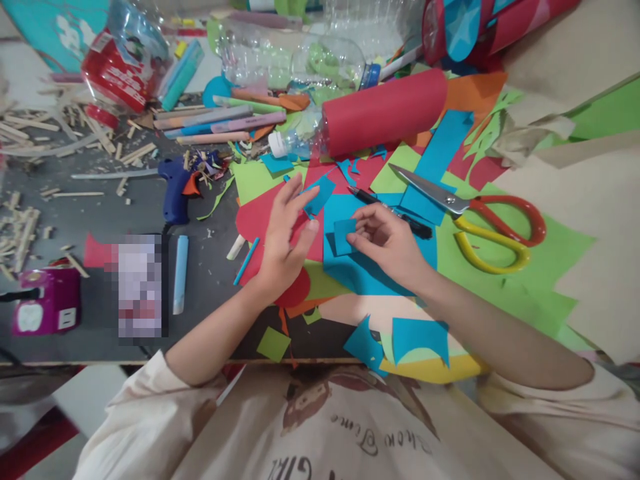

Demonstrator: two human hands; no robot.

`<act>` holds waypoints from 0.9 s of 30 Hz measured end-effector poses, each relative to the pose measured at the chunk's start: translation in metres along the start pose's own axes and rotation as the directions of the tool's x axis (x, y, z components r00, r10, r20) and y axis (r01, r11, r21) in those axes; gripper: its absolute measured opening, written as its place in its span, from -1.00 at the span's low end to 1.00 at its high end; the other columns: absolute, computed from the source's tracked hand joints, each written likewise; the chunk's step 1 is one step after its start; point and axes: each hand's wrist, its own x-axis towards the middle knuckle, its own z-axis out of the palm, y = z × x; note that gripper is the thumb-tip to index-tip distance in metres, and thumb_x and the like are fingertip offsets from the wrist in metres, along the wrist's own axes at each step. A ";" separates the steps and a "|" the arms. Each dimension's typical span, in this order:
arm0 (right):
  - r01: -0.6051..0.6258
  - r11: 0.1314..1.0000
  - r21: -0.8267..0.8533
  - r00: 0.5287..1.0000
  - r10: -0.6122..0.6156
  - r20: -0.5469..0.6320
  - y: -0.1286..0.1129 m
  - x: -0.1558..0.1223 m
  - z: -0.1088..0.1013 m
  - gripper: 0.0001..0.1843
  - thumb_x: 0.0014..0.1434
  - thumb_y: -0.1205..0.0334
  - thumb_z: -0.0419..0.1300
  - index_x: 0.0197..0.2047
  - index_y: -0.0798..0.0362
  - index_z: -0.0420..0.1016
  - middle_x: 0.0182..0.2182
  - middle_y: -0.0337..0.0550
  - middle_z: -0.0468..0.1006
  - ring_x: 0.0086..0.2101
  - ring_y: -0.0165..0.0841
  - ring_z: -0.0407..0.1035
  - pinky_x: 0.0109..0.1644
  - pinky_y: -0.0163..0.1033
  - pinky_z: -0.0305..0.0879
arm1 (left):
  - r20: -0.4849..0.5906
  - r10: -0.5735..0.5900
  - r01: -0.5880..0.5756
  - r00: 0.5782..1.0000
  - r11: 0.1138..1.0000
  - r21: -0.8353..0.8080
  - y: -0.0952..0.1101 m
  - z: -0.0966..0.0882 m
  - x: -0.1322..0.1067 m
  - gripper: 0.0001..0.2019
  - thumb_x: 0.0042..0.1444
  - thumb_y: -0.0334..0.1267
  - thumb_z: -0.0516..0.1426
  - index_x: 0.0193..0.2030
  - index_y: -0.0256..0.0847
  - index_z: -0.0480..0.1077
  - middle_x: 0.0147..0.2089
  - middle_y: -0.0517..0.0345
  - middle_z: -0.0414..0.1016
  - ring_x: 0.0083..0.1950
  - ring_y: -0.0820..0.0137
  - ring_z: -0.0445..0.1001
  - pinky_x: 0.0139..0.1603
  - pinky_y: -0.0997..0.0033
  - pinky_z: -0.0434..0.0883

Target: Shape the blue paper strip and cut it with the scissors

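Observation:
My right hand [393, 243] pinches a small blue paper square [343, 237] between thumb and fingers, above a larger blue sheet [367, 277]. To its left, my left hand [287, 240] is open with the fingers spread. Another blue paper piece [323, 193] shows just beyond its fingertips; whether they touch it I cannot tell. A black pen [367, 197] lies behind my right hand, partly hidden by it. Large scissors [455, 203] with one red and one yellow handle rest to the right on green paper [525, 280].
A clear bottle wrapped in red paper [385, 113] lies behind the hands. On the left are a blue glue gun [175, 190], a light-blue marker [181, 273], a blurred-out rectangle [140, 287] and a purple box [47, 302]. Wood sticks, markers and paper scraps are scattered around.

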 end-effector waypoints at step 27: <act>0.159 0.729 -0.666 0.987 -0.093 0.133 -0.006 0.011 -0.019 -0.75 0.20 0.15 0.00 -0.46 0.02 0.33 -0.50 -0.19 0.45 -0.45 -0.34 0.30 -0.33 -0.25 0.14 | 0.508 0.219 -0.502 0.833 0.686 0.527 0.033 0.005 -0.013 -0.80 0.22 -0.27 -0.01 -0.19 -0.25 0.41 -0.23 0.04 0.53 -0.30 0.33 0.48 -0.29 0.36 0.39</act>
